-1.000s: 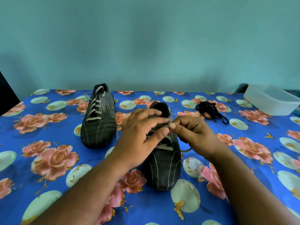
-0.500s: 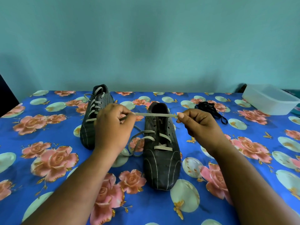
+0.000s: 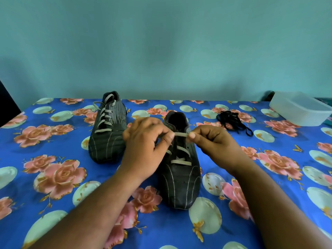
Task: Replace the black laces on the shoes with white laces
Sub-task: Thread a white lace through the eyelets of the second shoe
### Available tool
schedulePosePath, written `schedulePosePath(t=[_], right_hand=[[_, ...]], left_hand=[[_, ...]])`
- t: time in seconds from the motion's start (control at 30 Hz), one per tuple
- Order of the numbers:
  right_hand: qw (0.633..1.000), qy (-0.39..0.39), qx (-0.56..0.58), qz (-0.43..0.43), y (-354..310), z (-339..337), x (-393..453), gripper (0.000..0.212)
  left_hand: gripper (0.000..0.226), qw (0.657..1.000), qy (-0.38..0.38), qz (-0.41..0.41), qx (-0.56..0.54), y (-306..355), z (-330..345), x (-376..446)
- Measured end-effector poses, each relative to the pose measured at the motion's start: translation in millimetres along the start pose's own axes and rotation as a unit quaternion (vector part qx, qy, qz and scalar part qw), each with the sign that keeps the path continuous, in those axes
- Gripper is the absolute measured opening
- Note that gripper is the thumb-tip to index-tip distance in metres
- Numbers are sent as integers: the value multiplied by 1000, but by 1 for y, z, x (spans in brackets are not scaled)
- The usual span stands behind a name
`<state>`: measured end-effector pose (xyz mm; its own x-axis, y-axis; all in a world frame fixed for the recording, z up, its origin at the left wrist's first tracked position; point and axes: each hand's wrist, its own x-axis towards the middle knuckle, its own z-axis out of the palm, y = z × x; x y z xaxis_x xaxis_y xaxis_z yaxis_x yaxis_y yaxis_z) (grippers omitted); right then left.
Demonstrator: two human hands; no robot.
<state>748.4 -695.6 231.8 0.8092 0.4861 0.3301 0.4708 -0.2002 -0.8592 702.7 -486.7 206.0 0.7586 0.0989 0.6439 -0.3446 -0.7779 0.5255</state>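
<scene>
The table under the blue floral plastic cloth [image 3: 53, 177] carries everything; its far edge meets the teal wall at 12 o'clock, and its left edge shows at 9 o'clock beside a dark object. Open cloth lies at 8 o'clock and at 4 o'clock, giving both forearms room to swing outward.

The near black striped shoe [image 3: 179, 186], toe toward the person, sits at centre and is laced only through its lower eyelets. The far black striped shoe [image 3: 107, 133], at 11 o'clock, appears fully laced in white. The translucent white plastic box [image 3: 298, 112] sits at 2 o'clock near the right edge. The removed black laces [image 3: 231, 120] lie bundled at 1 o'clock, well apart from both shoes.

The left hand [image 3: 143, 150] and the right hand [image 3: 215, 146] each pinch the flat white lace [image 3: 181, 134], stretched short between them above the near shoe's tongue.

Risks, as judged:
- A hard pull may drag the unrestrained shoe across the slick cloth (neither hand steadies it).
- A loosened pinch may drop the lace end, and uneven tension may leave unequal ends.
- The free lace length is hidden behind the left hand; a twist there cannot be ruled out.
</scene>
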Motion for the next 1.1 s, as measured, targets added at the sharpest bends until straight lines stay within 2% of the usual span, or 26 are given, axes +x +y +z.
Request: schedulePosePath(t=[0.13,0.27,0.33,0.43,0.77,0.9,0.97,1.1], right_hand=[[999,47,21,17,2,-4,2,27],[1000,23,3,9,3,-2,1,17],[1000,-1,-12,-1,3,0,0,13],[1000,-24,-14,-13,0,1,-1,16],[999,-30,-11,-8,2,3,-1,15],[999,-30,-24,-1,3,3,-1,16],[999,-20,-26,-8,5,1,1,24],[999,-14,-41,-10,20,-2,3,27]], left_hand=[[31,998,5,-57,-11,-12,-6,7],[38,999,-14,-37,-23,-2,-7,2],[42,999,-37,-2,-26,5,-7,-1],[35,997,-59,42,-17,11,-2,-4],[27,998,-47,21,-31,11,8,-6],[19,1000,-16,11,3,16,9,-8],[17,1000,3,-5,15,20,9,-10],[15,997,-2,-7,81,23,15,-10]])
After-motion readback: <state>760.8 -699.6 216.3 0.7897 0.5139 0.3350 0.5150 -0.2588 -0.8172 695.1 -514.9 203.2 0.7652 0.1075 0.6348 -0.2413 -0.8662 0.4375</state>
